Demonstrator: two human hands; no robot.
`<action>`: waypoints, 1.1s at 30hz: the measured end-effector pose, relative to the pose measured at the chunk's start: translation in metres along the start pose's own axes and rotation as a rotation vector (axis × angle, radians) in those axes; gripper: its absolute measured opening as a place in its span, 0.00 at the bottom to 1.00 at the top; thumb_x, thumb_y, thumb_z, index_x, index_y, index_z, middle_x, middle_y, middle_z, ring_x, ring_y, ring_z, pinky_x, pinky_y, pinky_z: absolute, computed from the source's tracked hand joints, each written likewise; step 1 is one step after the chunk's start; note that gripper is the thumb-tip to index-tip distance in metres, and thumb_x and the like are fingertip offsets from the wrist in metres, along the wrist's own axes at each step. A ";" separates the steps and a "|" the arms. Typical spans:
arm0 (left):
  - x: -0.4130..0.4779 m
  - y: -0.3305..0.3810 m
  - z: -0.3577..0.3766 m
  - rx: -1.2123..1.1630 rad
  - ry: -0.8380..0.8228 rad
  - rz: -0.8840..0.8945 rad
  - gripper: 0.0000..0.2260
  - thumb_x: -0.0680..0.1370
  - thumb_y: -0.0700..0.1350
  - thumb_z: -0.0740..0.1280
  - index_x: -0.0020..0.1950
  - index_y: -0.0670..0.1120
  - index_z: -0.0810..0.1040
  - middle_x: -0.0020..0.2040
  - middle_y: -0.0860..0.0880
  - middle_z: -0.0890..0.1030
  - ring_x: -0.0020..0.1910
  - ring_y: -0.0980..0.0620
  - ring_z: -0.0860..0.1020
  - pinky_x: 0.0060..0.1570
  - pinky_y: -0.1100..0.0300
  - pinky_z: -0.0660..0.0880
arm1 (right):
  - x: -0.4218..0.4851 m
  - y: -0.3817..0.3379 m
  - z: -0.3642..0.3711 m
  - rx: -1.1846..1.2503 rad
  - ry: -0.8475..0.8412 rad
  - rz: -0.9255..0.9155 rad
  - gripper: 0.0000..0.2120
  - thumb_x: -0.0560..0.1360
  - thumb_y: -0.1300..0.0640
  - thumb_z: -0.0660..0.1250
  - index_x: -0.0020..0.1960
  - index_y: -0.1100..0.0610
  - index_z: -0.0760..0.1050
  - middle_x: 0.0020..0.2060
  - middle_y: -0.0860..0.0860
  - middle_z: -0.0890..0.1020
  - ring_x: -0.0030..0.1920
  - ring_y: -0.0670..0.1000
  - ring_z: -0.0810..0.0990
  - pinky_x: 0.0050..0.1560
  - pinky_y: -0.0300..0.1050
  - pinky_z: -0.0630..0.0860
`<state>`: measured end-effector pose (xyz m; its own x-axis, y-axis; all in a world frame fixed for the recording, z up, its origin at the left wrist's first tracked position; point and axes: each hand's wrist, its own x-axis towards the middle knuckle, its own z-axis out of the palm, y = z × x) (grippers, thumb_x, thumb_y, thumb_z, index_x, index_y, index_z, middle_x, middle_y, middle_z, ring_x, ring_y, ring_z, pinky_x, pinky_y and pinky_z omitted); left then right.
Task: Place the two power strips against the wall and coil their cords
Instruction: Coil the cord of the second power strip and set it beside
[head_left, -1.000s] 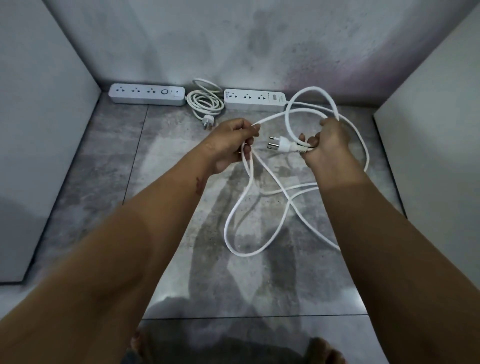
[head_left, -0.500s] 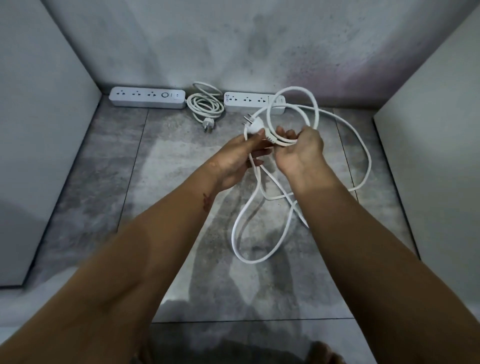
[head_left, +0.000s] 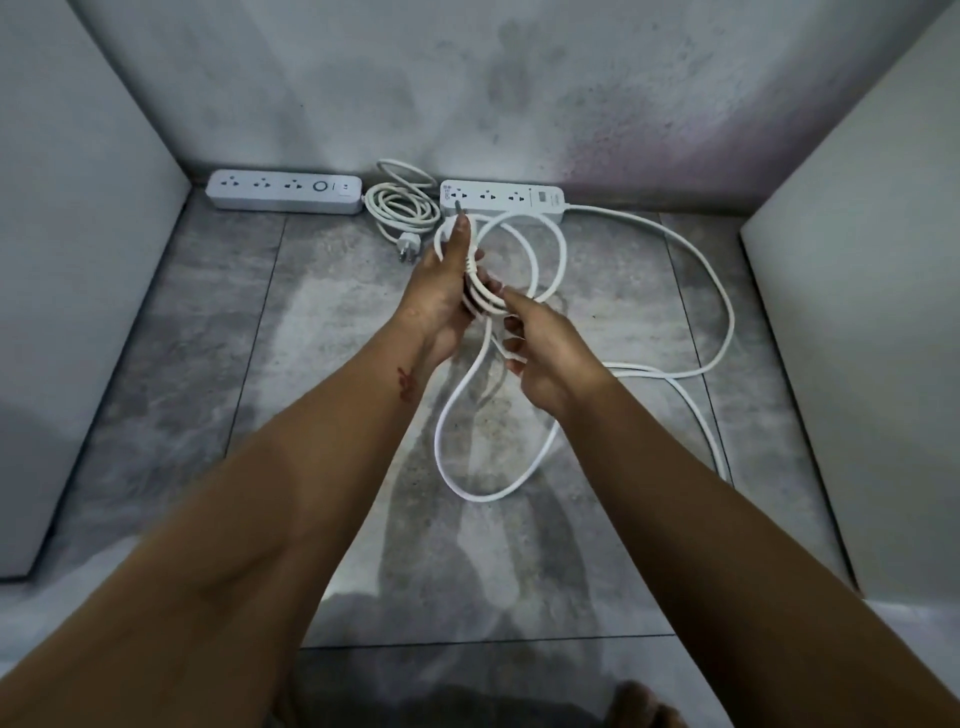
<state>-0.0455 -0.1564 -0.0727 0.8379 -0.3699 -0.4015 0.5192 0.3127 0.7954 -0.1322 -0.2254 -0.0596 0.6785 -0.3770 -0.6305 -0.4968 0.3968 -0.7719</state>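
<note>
**Head view: both grips on the second cord, half coiled**

Head camera looks down on the left grip (head_left: 441, 291), at the frame's centre, clenched round several small loops of the loose cord (head_left: 724, 291), with the cord's plug (head_left: 448, 229) sticking up past its fingertips, prongs toward the wall (head_left: 467, 88). Just beside it, lower right, the right grip (head_left: 550, 358) is curled round the same cord and pinches it close to the gathered loops.

From the grips one big loop hangs down to the floor (head_left: 218, 364), and the rest trails off right in a wide bend back to the right power strip (head_left: 501, 197), which lies against the wall at upper centre. The left power strip (head_left: 284, 191) lies against the wall at upper left, with its coiled cord (head_left: 402, 205) and spare plug (head_left: 404, 249) between the two strips.

Small print and a little window show on the right strip and a round button on the left one; none of the writing can be read.

White panels (head_left: 857, 338) stand at both sides, a red mark (head_left: 405, 384) shows on the left forearm, and toes (head_left: 644, 706) peek in at the bottom edge.
</note>
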 end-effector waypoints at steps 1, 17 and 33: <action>-0.001 -0.001 0.000 0.011 0.002 -0.010 0.13 0.81 0.55 0.62 0.49 0.46 0.73 0.32 0.50 0.72 0.24 0.56 0.72 0.31 0.60 0.74 | 0.002 -0.001 -0.002 -0.053 -0.004 0.018 0.06 0.78 0.47 0.65 0.47 0.49 0.76 0.34 0.44 0.72 0.33 0.44 0.68 0.39 0.40 0.65; -0.006 0.012 0.002 0.567 -0.313 -0.137 0.28 0.78 0.67 0.55 0.39 0.43 0.75 0.24 0.51 0.67 0.24 0.54 0.65 0.31 0.60 0.65 | 0.010 -0.034 -0.027 -0.373 0.123 -0.282 0.23 0.76 0.37 0.60 0.58 0.54 0.74 0.52 0.51 0.80 0.47 0.51 0.82 0.37 0.41 0.74; -0.010 0.011 0.001 0.580 -0.397 -0.178 0.17 0.78 0.56 0.67 0.45 0.41 0.76 0.36 0.45 0.77 0.34 0.49 0.80 0.40 0.57 0.81 | 0.022 -0.033 -0.023 -0.156 0.303 -0.301 0.25 0.78 0.37 0.59 0.46 0.58 0.77 0.27 0.49 0.68 0.23 0.48 0.66 0.25 0.40 0.64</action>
<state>-0.0482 -0.1507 -0.0594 0.5673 -0.6960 -0.4401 0.3768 -0.2558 0.8903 -0.1135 -0.2659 -0.0498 0.6279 -0.6933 -0.3535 -0.3930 0.1097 -0.9130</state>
